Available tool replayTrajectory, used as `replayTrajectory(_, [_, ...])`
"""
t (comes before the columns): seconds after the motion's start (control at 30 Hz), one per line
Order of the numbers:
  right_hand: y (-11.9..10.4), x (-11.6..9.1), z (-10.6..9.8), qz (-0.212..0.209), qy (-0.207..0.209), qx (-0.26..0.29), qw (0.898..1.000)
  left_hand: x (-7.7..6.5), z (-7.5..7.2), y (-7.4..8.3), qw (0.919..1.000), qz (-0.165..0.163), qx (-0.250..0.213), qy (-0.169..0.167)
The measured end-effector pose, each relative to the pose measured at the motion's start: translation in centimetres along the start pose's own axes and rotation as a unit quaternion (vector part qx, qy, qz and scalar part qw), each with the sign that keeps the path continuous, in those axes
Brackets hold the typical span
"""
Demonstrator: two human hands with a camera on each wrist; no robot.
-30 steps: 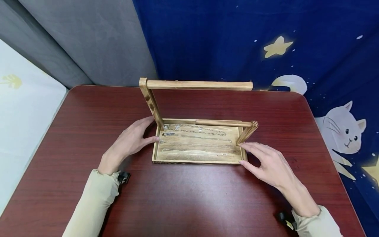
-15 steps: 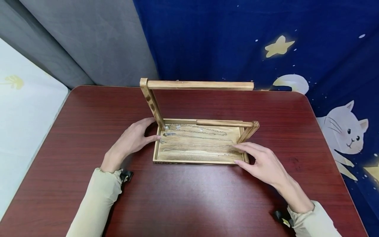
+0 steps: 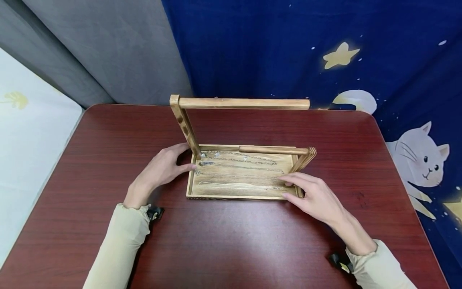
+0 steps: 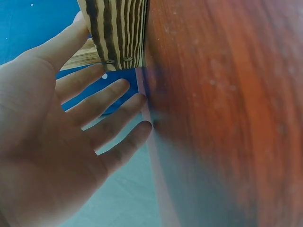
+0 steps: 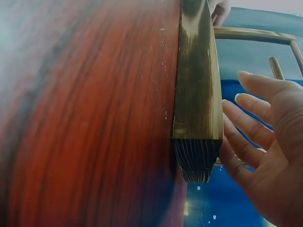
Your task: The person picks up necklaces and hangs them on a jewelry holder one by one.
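Observation:
A wooden jewelry stand has a shallow tray (image 3: 238, 197) as its base, with several thin necklaces laid in rows. A pale chain necklace (image 3: 231, 185) lies nearest the front rim, and one with a dark pendant (image 3: 206, 163) farther back. My left hand (image 3: 160, 168) rests at the tray's left end, thumb at the rim; in the left wrist view its fingers are extended and spread. My right hand (image 3: 317, 196) reaches over the right end, fingertips above the chain ends. In the right wrist view, its thumb and fingers stand apart beside the tray's wall (image 5: 196, 80).
From the stand's back left rises a post (image 3: 185, 126) carrying a high bar (image 3: 245, 103). A shorter bar (image 3: 274, 150) runs lower on the right post (image 3: 303, 159). The stand sits on a reddish-brown table (image 3: 231, 245), with a blue curtain (image 3: 252, 48) behind.
My right hand has moved left from the tray's right wall, bringing its fingertips over the tray's inside. The left hand stays at the left end.

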State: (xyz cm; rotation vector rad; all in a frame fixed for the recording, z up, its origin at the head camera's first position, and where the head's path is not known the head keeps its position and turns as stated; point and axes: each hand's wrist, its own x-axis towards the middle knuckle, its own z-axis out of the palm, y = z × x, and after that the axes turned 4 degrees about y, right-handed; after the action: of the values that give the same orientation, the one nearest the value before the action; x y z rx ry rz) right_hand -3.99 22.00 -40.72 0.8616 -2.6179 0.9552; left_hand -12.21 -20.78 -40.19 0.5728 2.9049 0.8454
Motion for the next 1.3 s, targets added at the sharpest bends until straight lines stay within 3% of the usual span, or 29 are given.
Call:
replayTrajectory(0.27, [-0.1,0.8,0.8,0.010,-0.013,0.017,1.000,0.6,0.3,0.1,0.9994,0.022,-0.023,0.011])
replayTrajectory(0.77, [-0.3,1.9,1.9,0.021,-0.050,0.050,0.997,1.1,0.3,-0.1,0.9989,-0.010,-0.043,-0.012])
replayTrajectory(1.3, [-0.6,3.3,2.9,0.023,-0.083,0.026,0.996,1.1,0.3,-0.2,0.9985,-0.013,-0.048,-0.021])
